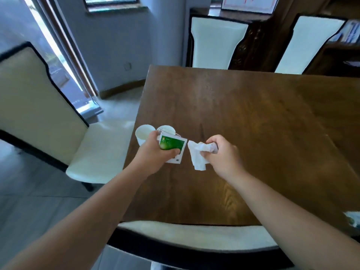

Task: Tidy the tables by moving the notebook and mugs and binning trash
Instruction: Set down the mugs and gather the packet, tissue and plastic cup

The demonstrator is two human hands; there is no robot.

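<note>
My left hand is shut on a green and white packet, held just above the left part of the brown wooden table. Behind that hand stand two white paper cups, one partly hidden by the packet. My right hand is shut on a crumpled white tissue that hangs down toward the tabletop, a little to the right of the packet.
White-cushioned dark-framed chairs surround the table: one at the left, one in front of me, two at the far side. A small white object lies at the table's right front edge. Grey floor lies to the left.
</note>
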